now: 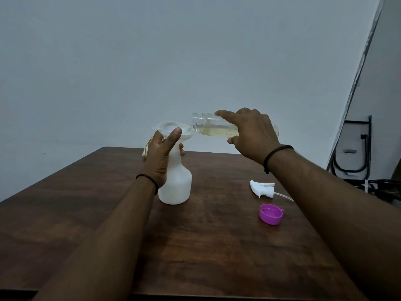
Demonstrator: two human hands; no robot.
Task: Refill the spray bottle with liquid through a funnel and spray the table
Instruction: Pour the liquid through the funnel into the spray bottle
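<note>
Left hand [161, 153] wrapped round the neck of the white spray bottle [176, 187], just under the funnel [171, 129]; thumb up against the funnel cone, fingertips showing past the far side of the neck. Bottle upright on the brown table [206, 246], funnel seated in its mouth.

Right hand [252, 135] clamped on a clear bottle [208, 127], tipped nearly flat, open mouth resting at the funnel rim. Thumb under the body, fingers over the top, index finger straight along the shoulder toward the neck. Pale yellow liquid [219, 131] pooled along the low side of the clear bottle, reaching the mouth. Stream into the funnel too faint to confirm.

Trigger spray head [262, 187] lying on its side on the table, right of the spray bottle, dip tube trailing under the right forearm. Purple cap [271, 214] open side up, just in front of the spray head, apart from it.

Dark bands on both wrists.
</note>
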